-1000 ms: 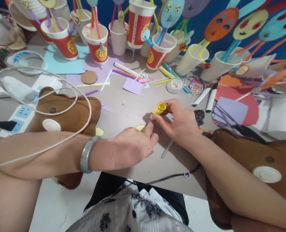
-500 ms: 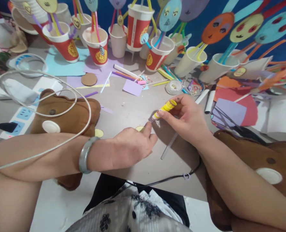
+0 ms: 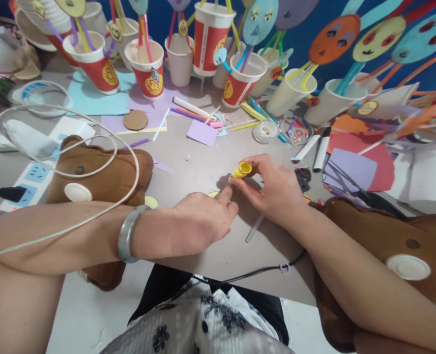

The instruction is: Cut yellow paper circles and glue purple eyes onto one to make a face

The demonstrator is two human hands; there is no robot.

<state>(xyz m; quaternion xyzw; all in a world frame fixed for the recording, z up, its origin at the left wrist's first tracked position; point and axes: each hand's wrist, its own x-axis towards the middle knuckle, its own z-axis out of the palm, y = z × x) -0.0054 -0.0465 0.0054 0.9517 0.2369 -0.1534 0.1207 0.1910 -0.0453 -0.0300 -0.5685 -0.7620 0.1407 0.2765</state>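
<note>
My right hand (image 3: 276, 189) grips a yellow glue stick (image 3: 242, 170) between thumb and fingers. The stick is tilted, its hollow yellow end facing up toward me and its lower end close to the table. My left hand (image 3: 197, 221), fingers curled and index finger pointed forward, rests on the table just left of the stick. Under its fingers a small pale-yellow paper piece (image 3: 213, 195) is pressed down, mostly hidden. A clear strip (image 3: 254, 228) lies below my right hand. A second pale-yellow paper disc (image 3: 151, 202) sits near my left wrist.
Paper cups (image 3: 244, 78) with straw and paper-face figures line the back. Brown cushions (image 3: 103, 169) flank my arms. A white cable (image 3: 134, 162) loops over my left forearm beside a power strip (image 3: 37, 172). Markers (image 3: 321, 150) and paper scraps (image 3: 202, 132) lie around.
My right hand has moved slightly left and down, tipping the glue stick more upright, closer to my left fingertip. My left hand has barely moved.
</note>
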